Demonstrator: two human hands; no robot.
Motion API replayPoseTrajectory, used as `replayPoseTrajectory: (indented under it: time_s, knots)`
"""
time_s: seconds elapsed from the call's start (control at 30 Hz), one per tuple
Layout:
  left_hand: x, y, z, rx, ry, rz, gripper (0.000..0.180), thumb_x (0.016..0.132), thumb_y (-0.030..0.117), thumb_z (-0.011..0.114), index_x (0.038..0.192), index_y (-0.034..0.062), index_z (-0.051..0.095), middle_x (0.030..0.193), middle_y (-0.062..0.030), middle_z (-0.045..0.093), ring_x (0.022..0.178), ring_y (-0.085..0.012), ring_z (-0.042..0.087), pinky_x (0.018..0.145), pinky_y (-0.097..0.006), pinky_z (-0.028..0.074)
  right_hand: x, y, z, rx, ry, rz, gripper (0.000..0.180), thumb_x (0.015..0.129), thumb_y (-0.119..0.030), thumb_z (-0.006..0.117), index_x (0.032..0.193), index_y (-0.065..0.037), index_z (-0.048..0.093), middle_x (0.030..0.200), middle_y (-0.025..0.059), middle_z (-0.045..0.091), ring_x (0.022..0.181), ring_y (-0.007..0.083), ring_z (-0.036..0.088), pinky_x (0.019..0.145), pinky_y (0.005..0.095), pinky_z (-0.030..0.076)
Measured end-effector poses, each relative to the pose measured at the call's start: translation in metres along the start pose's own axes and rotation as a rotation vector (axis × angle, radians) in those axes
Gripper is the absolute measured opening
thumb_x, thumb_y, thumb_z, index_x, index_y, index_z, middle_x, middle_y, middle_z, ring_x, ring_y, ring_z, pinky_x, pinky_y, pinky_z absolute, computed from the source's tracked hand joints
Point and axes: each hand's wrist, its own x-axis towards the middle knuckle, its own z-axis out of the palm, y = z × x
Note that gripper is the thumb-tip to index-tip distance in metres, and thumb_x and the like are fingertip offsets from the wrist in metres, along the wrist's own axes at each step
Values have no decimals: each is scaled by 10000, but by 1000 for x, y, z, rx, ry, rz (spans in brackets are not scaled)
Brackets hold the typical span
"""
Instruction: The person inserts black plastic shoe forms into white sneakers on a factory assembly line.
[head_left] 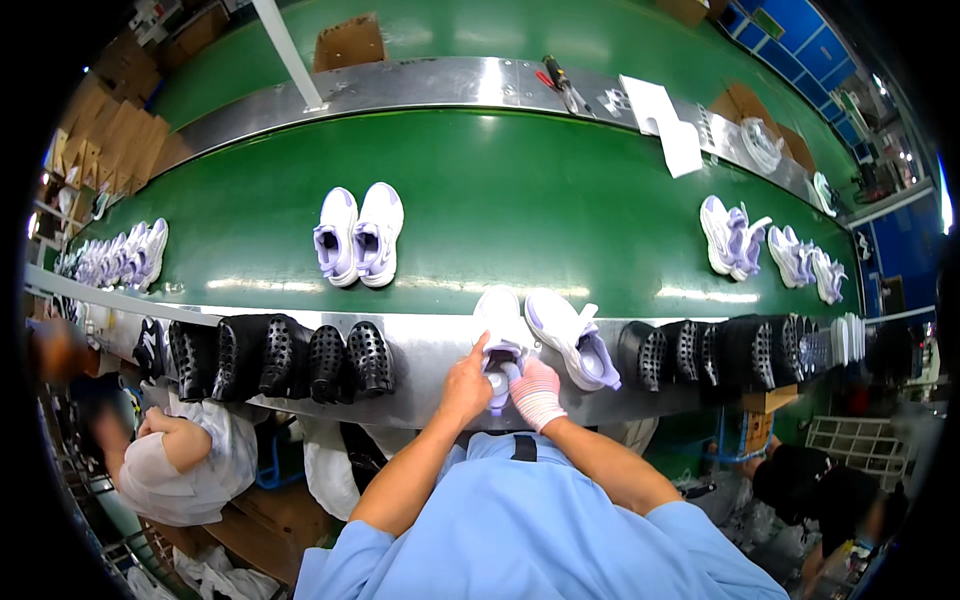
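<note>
Green conveyor (pixel 520 200), steel ledge (pixel 430 350), left hand (pixel 466 385) and gloved right hand (pixel 537 392) fingers pinching white shoe (pixel 500 335), second shoe (pixel 572 338) beside

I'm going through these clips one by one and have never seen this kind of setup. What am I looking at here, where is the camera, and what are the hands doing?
There is no machine arm here: a person works with two hands. The single picture comes from a fisheye camera on the person's head, looking down, so straight edges bend. The left hand is bare; the right hand wears a pink-and-white glove. Both hold a white and lilac shoe on the metal ledge, its mate beside it. Black shoe moulds line that ledge. Beyond runs a green conveyor belt carrying another pair of shoes and more at both ends. Another worker sits at lower left.
</note>
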Motion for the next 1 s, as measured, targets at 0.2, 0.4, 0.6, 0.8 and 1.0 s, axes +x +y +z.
replayPoseTrajectory:
  time_s: [0.2, 0.4, 0.6, 0.8, 1.0]
  knots:
    - [-13, -10, -14, 69, 151, -33, 480, 853, 66, 649, 1332, 61, 613, 1042, -259, 699, 911, -467, 682, 830, -534, 544, 12, -13, -29, 92, 51, -389, 718, 817, -254, 755, 1460, -49, 509, 1355, 242, 592, 1325, 449, 504, 1112, 457, 439]
    - [-9, -14, -18, 62, 334, -7, 273, 853, 63, 673, 1125, 38, 682, 965, -224, 684, 893, -437, 680, 795, -514, 546, 63, -21, -45, 32, -380, -576, 493, 779, -110, 662, 1270, -136, 657, 1115, 205, 694, 1061, 428, 639, 936, 521, 512]
    - [-2, -3, -20, 91, 257, 0, 325, 822, 22, 657, 1144, 53, 624, 966, -228, 671, 893, -447, 668, 790, -526, 532, 42, -48, -50, -179, -264, -868, 416, 739, -114, 677, 1155, -117, 694, 1204, 156, 687, 1284, 367, 568, 1099, 448, 441]
    - [-6, -7, -22, 21, 244, 26, 474, 804, 4, 703, 1251, 104, 582, 954, -232, 662, 876, -474, 653, 792, -541, 524, 52, -22, -38, 408, -272, -374, 361, 894, -254, 676, 1207, -77, 701, 1232, 171, 689, 1289, 317, 600, 1118, 390, 426]
    - [-15, 25, -37, 201, 267, 138, 453, 818, 45, 728, 1248, 130, 615, 1108, -206, 639, 1035, -420, 612, 854, -517, 508, 52, -14, -71, 1123, -403, -94, 255, 962, -224, 722, 1106, -13, 735, 1059, 36, 728, 1003, 132, 627, 941, 310, 474]
